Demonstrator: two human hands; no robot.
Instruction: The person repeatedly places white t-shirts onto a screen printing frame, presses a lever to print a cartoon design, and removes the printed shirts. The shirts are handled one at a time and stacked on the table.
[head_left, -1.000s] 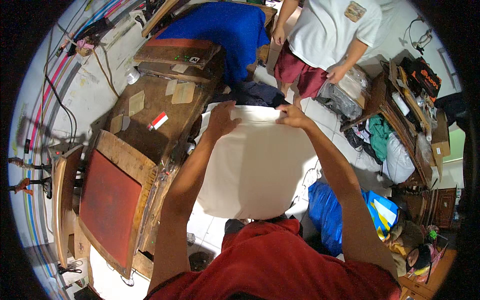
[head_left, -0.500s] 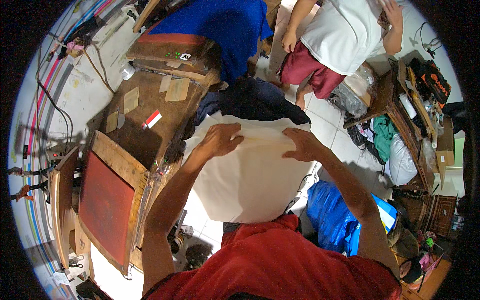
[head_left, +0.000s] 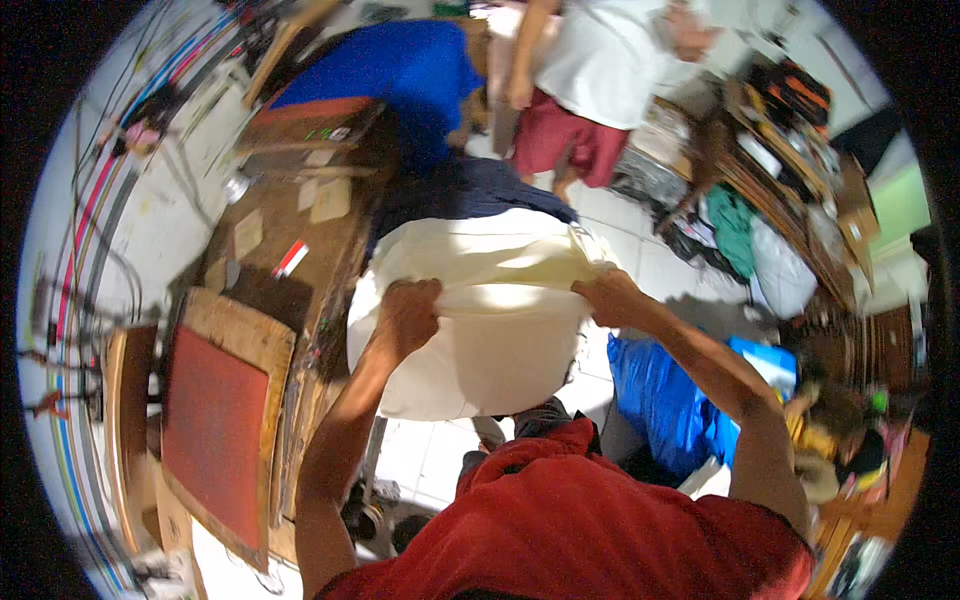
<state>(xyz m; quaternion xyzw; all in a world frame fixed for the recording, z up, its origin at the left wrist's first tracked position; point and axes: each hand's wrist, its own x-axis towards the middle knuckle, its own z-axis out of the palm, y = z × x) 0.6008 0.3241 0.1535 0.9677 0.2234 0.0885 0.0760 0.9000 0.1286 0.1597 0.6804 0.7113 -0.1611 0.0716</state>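
Note:
A cream-coloured cloth (head_left: 480, 365) spreads in front of me, rounded at its near end. My left hand (head_left: 408, 315) has its fingers closed on the cloth at its left side. At the right side, my right hand (head_left: 612, 297) also pinches it. Between the two hands the upper layer is pulled into a raised fold, with a shadowed gap behind it. Beyond the cloth lies dark navy fabric (head_left: 470, 192). What supports the cloth underneath is hidden.
A worn wooden bench (head_left: 295, 225) runs along my left, with a red-screened wooden frame (head_left: 215, 430) leaning nearer. Blue plastic bags (head_left: 655, 405) sit at my right. A person in a white shirt (head_left: 600, 70) stands ahead. Shelves with boxes and bags (head_left: 785, 255) line the right.
Both hands have come slightly nearer to me and closed on the cloth, lifting a fold where it lay flatter before. The view has shifted, and the other person's raised hand has moved.

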